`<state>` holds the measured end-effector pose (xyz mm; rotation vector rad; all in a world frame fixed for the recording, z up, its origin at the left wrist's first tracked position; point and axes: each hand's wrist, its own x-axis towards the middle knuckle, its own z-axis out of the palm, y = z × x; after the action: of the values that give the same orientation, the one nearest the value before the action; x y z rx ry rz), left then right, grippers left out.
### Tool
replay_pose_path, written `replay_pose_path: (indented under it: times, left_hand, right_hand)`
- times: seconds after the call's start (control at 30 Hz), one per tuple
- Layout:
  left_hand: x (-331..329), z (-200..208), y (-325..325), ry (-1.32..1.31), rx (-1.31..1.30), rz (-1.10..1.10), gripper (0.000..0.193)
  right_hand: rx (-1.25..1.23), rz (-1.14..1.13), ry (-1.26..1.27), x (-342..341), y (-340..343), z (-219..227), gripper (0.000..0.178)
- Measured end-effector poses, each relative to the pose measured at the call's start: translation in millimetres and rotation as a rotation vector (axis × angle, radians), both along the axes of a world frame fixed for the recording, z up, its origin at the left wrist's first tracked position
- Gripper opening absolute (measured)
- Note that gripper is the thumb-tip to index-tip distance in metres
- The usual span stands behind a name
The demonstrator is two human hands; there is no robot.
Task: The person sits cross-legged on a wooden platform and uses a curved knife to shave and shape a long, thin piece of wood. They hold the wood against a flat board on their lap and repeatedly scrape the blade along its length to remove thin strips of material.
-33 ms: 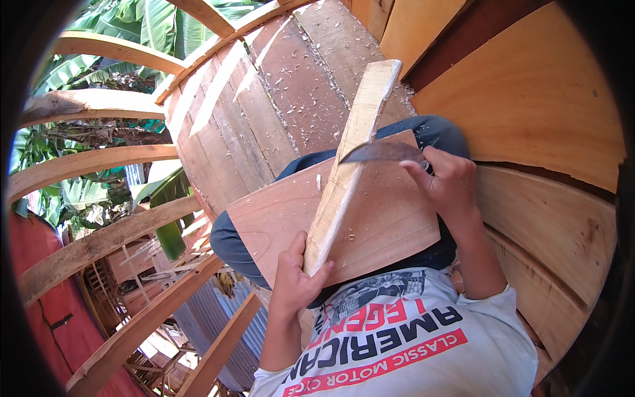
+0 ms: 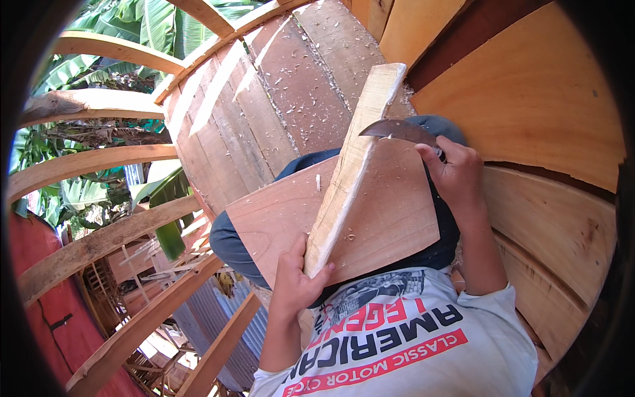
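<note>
A long pale strip of wood (image 2: 352, 165) slants away from me across the flat reddish-brown board (image 2: 397, 212) on my lap. My left hand (image 2: 294, 281) is closed round its near end, thumb on one edge and fingers on the other. In my right hand (image 2: 456, 175) is a curved knife (image 2: 400, 130), its handle mostly hidden by the closed fingers. The dark blade points left and lies across the strip's right edge, above the middle of its length. The strip's right edge looks whitish and freshly cut.
Small shavings lie over the plank floor (image 2: 225, 139) ahead and on the lap board. Wooden slats (image 2: 112, 159) form an open railing on the left, with banana leaves (image 2: 159, 33) beyond. Broad wooden boards (image 2: 529, 99) stand close on the right.
My right hand and the curved knife have moved slightly right and farther along the strip. The strip's far end has tilted a little right. My left hand keeps its hold.
</note>
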<state>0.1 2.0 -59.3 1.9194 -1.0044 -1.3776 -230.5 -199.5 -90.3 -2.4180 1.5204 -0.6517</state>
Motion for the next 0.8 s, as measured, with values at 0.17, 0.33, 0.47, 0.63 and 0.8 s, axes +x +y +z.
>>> replay_pose_path:
  times: [0.17,0.33,0.47,0.63,0.8]
  left_hand:
    - [-2,-4,-1,0.01,-0.044,0.021,0.04]
    - [-4,-3,-5,0.03,-0.129,0.078,0.031]
    - [1,-2,0,0.045,0.008,0.06,0.044]
    - [-4,4,-4,0.049,0.008,0.055,0.038]
    - [8,-3,-2,0.017,-0.093,-0.029,0.035]
  right_hand:
    - [0.064,0.074,-0.007,-7,7,17,0.05]
    - [0.174,0.254,-0.064,17,41,16,0.05]
    - [0.076,0.088,-0.079,10,12,-5,0.051]
    - [0.081,-0.015,-0.028,-9,-3,10,0.052]
    - [0.179,0.308,-0.123,28,33,17,0.052]
